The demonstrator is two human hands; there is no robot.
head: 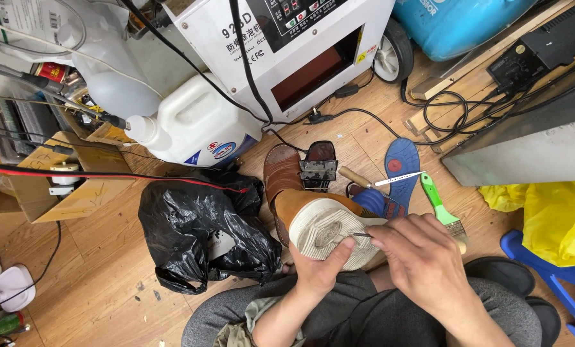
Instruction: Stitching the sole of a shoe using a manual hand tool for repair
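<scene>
Left hand (319, 270) grips the brown shoe (319, 218) sole-up on the lap; right hand (422, 257) pinches a thin metal pick (362, 236) at the tread. I'd keep strokes short, angled away from that thumb.

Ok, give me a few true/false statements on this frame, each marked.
1. The left hand holds a brown boot sole-up. True.
2. The right hand holds the green brush. False: the brush lies on the floor; the hand holds a thin metal tool against the sole.
3. A black bag lies left of the boot. True.
4. The blue insole is inside the boot. False: it lies on the floor.
</scene>
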